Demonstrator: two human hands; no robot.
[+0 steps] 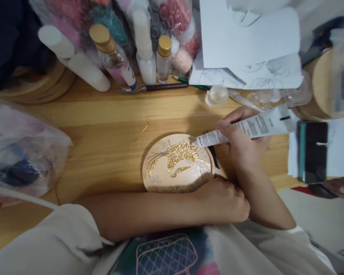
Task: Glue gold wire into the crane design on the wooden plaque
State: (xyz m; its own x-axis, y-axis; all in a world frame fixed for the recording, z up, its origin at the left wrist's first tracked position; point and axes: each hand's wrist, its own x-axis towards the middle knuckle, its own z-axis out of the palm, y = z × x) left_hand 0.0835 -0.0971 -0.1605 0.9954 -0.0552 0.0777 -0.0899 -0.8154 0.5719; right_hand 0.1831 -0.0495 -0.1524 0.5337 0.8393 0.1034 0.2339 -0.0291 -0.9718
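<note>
right hand (pixel 240 143) grips tube (pixel 256 124); left hand (pixel 223 200) closed, contents unseen from here. crane (pixel 182 153) mostly gold-lined; lower outlines (pixel 174 188) ungilded.

Here's the wooden table (pixel 97 118), honey-toned, grain running sideways, soft light across its top and blurred shadows pooling! Lower right, a pale surface (pixel 326 217), floor or otherwise, hard to call!

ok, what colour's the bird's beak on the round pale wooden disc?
Shiny gold lines form the bird's beak on that disc; best in the head view.
</note>
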